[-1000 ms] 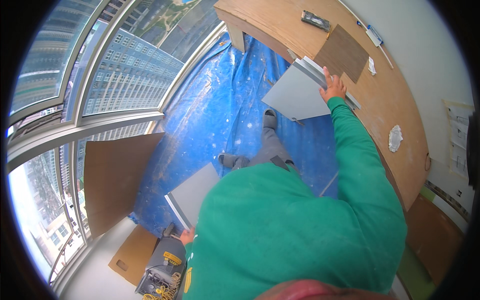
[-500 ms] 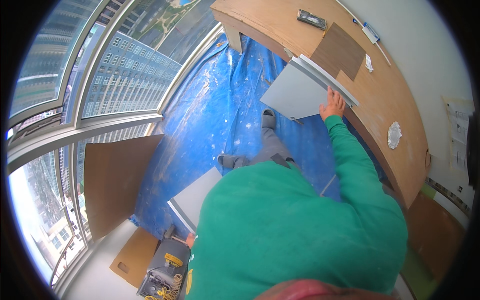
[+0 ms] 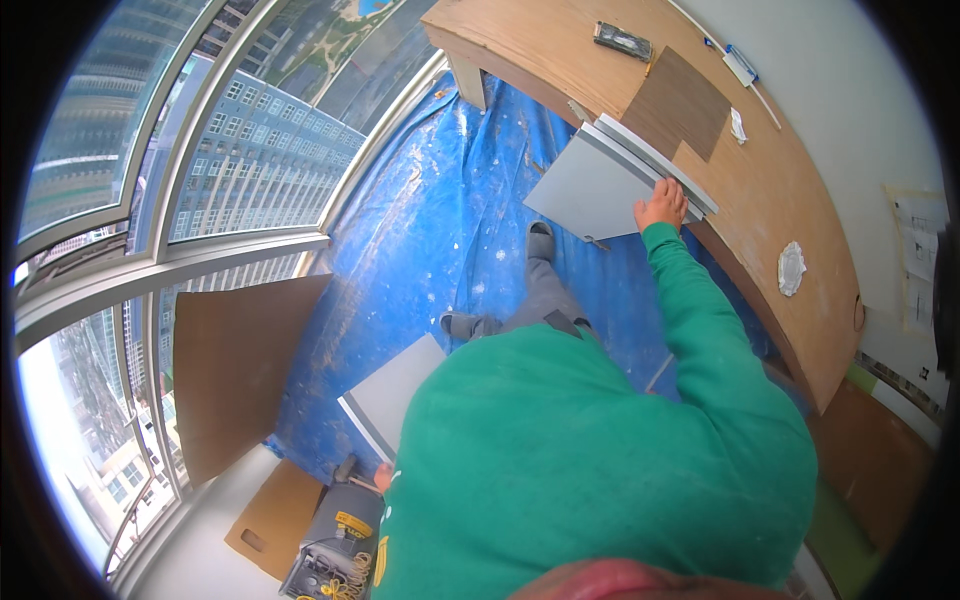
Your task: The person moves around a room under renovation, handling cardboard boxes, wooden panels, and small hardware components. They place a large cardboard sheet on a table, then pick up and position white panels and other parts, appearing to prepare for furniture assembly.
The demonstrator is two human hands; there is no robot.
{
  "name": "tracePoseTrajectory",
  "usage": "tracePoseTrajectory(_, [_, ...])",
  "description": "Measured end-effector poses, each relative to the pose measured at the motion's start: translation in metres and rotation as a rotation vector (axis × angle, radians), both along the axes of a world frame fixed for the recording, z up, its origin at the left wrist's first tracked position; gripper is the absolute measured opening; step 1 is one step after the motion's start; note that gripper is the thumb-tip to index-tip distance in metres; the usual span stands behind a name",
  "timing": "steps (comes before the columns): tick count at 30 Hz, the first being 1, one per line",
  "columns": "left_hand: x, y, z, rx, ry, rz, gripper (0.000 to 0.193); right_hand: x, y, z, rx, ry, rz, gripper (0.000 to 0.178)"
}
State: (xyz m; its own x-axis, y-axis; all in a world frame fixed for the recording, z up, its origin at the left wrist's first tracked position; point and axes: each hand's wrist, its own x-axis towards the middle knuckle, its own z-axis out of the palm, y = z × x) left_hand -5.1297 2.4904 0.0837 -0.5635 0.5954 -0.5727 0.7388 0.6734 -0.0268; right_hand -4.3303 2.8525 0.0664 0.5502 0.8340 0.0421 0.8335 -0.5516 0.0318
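Right hand, green long sleeve: on the upper edges of a stack of light-grey, flat rectangular panels, near the end closer to the wearer. Fingers bent across the edges, touching; how tightly they close, cannot tell. Stack stands tilted at the near long edge of a light-brown wooden table, upper edges level with or over that edge as seen from above, broad grey face toward the wearer.

Left hand: only a small part shows past the torso, by the lower corner of a separate light-grey panel with a white edge strip. Fingers mostly hidden; cannot tell whether they grip it. This panel is well apart from the table, partly behind the green top.

On the table: oblong black-and-grey object toward the far end; thin brown rectangular sheet reaching the near edge, just beyond the stack; small white scrap beside that sheet; long white rod with a blue-and-white piece along the wall-side edge; crumpled white oval pad toward the wearer's end.

Floor: creased, white-spotted blue tarp, both feet on it. Left side: large brown board leaning at the window; grey machine with a coiled yellow cord beside a tan cardboard piece with an oval slot.
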Motion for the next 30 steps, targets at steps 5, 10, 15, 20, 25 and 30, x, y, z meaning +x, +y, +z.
tracePoseTrajectory(5, [0.007, -0.001, -0.004, 0.065, -0.01, 0.013, 0.057, 0.006, 0.016, 0.03, -0.061, 0.095, 0.037, 0.059])
tracePoseTrajectory(10, [0.03, 0.03, 0.019, 0.099, 0.01, 0.076, 0.06, 0.002, 0.027, 0.046, -0.221, 0.089, 0.037, 0.043])
tracePoseTrajectory(15, [0.039, 0.035, 0.029, 0.18, -0.069, 0.149, 0.057, -0.006, 0.045, 0.05, -0.39, 0.244, 0.088, 0.043])
tracePoseTrajectory(20, [0.046, 0.037, 0.035, 0.194, -0.066, 0.178, 0.056, -0.009, 0.057, 0.061, -0.545, 0.346, 0.181, 0.04])
tracePoseTrajectory(25, [0.049, 0.025, 0.03, 0.154, -0.053, 0.231, 0.052, -0.022, 0.05, 0.053, -0.653, 0.442, 0.352, 0.038])
tracePoseTrajectory(30, [0.042, -0.025, 0.004, 0.334, -0.009, 0.328, 0.053, -0.08, 0.022, 0.053, -0.572, 0.498, 0.571, 0.038])
